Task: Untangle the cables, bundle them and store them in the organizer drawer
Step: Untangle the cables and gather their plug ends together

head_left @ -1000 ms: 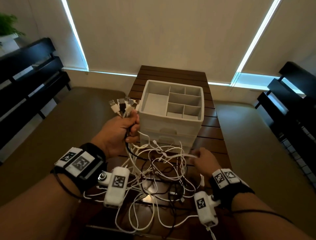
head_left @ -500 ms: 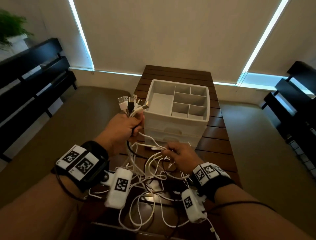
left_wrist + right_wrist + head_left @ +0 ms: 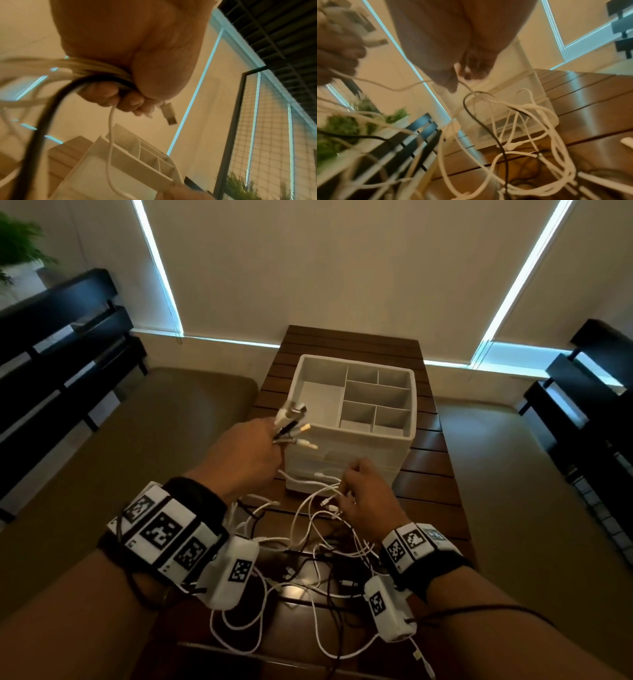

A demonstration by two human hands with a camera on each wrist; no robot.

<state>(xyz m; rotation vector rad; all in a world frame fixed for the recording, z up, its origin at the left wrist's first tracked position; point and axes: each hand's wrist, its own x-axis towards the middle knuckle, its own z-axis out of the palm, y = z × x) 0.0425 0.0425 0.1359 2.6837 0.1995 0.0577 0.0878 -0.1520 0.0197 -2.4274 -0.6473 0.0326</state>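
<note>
My left hand (image 3: 251,455) is raised beside the white organizer (image 3: 352,419) and grips a bunch of cable ends, their USB plugs (image 3: 293,422) fanning out above the fist. In the left wrist view the fist (image 3: 130,94) closes round white and black cables (image 3: 96,75), one plug (image 3: 169,114) sticking out. My right hand (image 3: 364,498) pinches a thin white cable (image 3: 467,86) just in front of the organizer's drawers. A tangle of white and black cables (image 3: 308,546) lies on the wooden table (image 3: 431,491) under both hands.
The organizer's top tray has several empty compartments (image 3: 376,397). Dark benches (image 3: 61,347) stand at left and at right (image 3: 589,412). A plant (image 3: 17,244) sits at the far left. Brown cushions (image 3: 154,440) flank the narrow table.
My left hand has risen and tipped the plugs toward the organizer. My right hand moved from the table's right side to the middle and took hold of a white cable.
</note>
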